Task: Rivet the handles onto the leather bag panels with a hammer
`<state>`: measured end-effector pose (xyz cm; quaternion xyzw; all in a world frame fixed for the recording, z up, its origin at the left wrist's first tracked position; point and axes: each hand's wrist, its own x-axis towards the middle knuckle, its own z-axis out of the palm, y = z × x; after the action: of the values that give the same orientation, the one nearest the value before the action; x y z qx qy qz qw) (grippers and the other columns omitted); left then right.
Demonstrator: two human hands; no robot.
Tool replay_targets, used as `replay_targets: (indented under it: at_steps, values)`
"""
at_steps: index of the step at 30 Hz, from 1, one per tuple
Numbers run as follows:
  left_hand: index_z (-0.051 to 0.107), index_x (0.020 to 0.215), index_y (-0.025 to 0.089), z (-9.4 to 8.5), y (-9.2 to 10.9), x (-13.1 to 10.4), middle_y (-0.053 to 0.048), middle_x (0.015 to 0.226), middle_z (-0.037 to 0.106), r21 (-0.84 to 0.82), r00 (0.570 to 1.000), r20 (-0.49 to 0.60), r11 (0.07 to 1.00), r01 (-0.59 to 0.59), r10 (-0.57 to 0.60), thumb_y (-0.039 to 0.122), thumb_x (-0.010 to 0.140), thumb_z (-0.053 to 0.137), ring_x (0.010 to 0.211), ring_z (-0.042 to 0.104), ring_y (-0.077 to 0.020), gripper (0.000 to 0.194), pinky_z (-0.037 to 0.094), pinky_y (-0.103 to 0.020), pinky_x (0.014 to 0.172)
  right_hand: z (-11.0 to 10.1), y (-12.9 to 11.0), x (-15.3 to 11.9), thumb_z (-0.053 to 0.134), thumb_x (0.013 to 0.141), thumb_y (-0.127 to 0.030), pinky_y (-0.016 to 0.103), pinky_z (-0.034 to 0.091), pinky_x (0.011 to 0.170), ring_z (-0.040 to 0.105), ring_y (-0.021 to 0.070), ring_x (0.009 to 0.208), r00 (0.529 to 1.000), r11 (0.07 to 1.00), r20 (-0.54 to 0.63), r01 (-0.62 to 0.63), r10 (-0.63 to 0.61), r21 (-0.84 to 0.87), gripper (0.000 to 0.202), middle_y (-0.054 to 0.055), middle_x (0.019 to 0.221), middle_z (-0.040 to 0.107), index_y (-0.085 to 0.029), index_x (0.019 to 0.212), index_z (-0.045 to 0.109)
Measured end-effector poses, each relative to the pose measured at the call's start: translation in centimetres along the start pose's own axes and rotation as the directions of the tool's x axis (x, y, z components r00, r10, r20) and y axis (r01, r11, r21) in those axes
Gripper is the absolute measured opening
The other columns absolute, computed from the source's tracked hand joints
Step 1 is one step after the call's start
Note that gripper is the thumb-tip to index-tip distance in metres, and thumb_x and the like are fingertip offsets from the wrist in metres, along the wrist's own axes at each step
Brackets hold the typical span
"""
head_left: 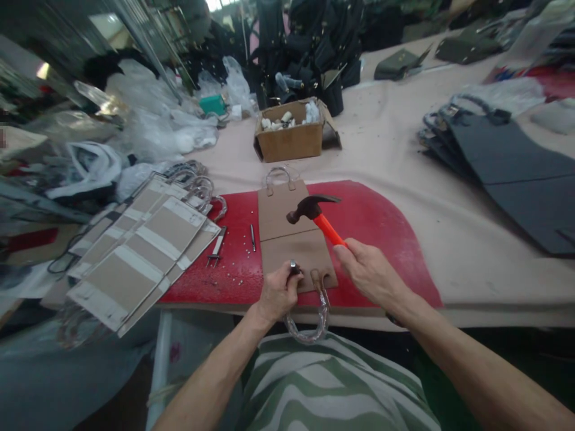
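My right hand [366, 269] grips the orange handle of a claw hammer [327, 224], its dark head raised above a tan bag panel [291, 245]. Low on that panel, my left hand [279, 290] is closed around a short metal punch [293, 265], held upright with its round top showing; its tip is hidden. Beside the fingers, a plastic-wrapped handle [320, 323] is attached at the panel's near end and hangs past the table edge. Another wrapped handle [279, 173] sits at the far end. The panel lies flat on a red mat [372, 227].
On the mat's left lie a thin metal rod [252, 237], a pronged tool [217, 246] and several tiny bits. Stacked tan panels [148, 257] overlap the mat's left side. A cardboard box [290, 143] stands behind; dark grey bag panels [516, 167] lie right.
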<state>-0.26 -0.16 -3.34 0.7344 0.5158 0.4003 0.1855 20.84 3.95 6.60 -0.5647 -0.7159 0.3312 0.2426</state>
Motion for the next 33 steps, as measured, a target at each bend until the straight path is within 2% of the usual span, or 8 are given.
replay_targets:
  at_steps: [5,10,17,22,27,28,30,33]
  values:
    - [0.056,0.100,0.020,0.2,0.1,0.0,-0.005,0.088,0.070,0.006,0.999,-0.006,0.999,0.035,-0.035,0.015,0.088,0.051,0.077,0.068,-0.0162,0.014,0.054,-0.025,0.070,-3.5,-3.0,-3.8,0.034,0.097,-0.041,0.027,0.021,0.047,0.035,0.0122,0.041,0.961,0.944,-0.045,0.259,-0.273,-0.206,0.031,-0.005,0.052,0.041,-0.025,0.070,0.034]
    - [0.056,0.097,0.020,0.4,0.0,0.1,-0.005,0.084,0.070,-0.005,0.999,-0.030,0.999,0.042,-0.043,0.015,0.088,0.050,0.075,0.068,-0.0168,0.012,0.053,-0.026,0.069,-3.3,-2.1,-5.1,0.033,0.099,-0.037,0.028,0.022,0.048,0.042,0.0144,0.044,0.960,0.886,0.100,0.279,-0.260,-0.370,0.028,-0.003,0.055,0.047,-0.025,0.074,0.037]
    - [0.056,0.099,0.020,0.4,0.0,0.2,-0.004,0.082,0.069,-0.003,0.999,-0.012,0.999,0.046,-0.046,0.015,0.088,0.050,0.073,0.067,-0.0163,0.013,0.051,-0.026,0.068,-3.5,-2.9,-5.0,0.033,0.101,-0.035,0.027,0.023,0.045,0.037,0.0118,0.039,0.910,0.858,-0.083,0.348,-0.406,-0.376,0.029,-0.005,0.053,0.044,-0.025,0.074,0.034]
    - [0.058,0.103,0.019,0.5,-0.1,0.1,-0.004,0.079,0.068,0.050,0.999,-0.007,0.998,0.049,-0.049,0.016,0.087,0.051,0.071,0.067,-0.0172,0.017,0.051,-0.026,0.065,-4.0,-3.1,-5.0,0.036,0.100,-0.034,0.029,0.017,0.043,0.039,0.0134,0.036,0.901,0.755,0.063,0.395,-0.428,-0.524,0.028,-0.004,0.049,0.046,-0.025,0.073,0.039]
    - [0.058,0.103,0.019,0.4,0.0,0.2,-0.004,0.079,0.068,0.027,0.999,-0.010,0.999,0.036,-0.035,0.017,0.087,0.051,0.073,0.067,-0.0168,0.017,0.051,-0.025,0.067,-4.9,-4.9,-5.7,0.033,0.101,-0.030,0.025,0.027,0.045,0.042,0.0117,0.039,0.856,0.852,-0.233,0.354,-0.461,-0.385,0.025,-0.005,0.051,0.046,-0.024,0.078,0.043]
    - [0.059,0.104,0.019,0.3,0.0,0.2,-0.004,0.079,0.068,0.031,0.999,-0.010,0.999,0.032,-0.031,0.017,0.087,0.052,0.072,0.067,-0.0168,0.018,0.051,-0.025,0.066,-4.7,-4.7,-5.9,0.033,0.100,-0.029,0.025,0.025,0.044,0.041,0.0118,0.038,0.845,0.833,-0.209,0.387,-0.492,-0.396,0.025,-0.004,0.051,0.046,-0.024,0.078,0.043]
    - [0.059,0.106,0.020,0.3,0.0,0.2,-0.003,0.077,0.068,0.048,0.999,-0.008,0.998,0.034,-0.034,0.017,0.087,0.052,0.068,0.066,-0.0165,0.021,0.051,-0.025,0.063,-4.1,-3.7,-6.2,0.034,0.099,-0.030,0.028,0.019,0.042,0.037,0.0123,0.035,0.874,0.787,-0.042,0.413,-0.484,-0.459,0.025,-0.005,0.047,0.044,-0.024,0.075,0.041]
    - [0.059,0.102,0.021,0.4,-0.1,0.1,-0.003,0.079,0.068,0.033,0.999,0.009,0.999,0.043,-0.044,0.017,0.087,0.051,0.070,0.066,-0.0163,0.017,0.051,-0.025,0.065,-3.6,-2.4,-6.4,0.034,0.098,-0.035,0.029,0.017,0.044,0.037,0.0134,0.037,0.939,0.810,0.077,0.328,-0.334,-0.486,0.027,-0.004,0.049,0.047,-0.024,0.074,0.040]
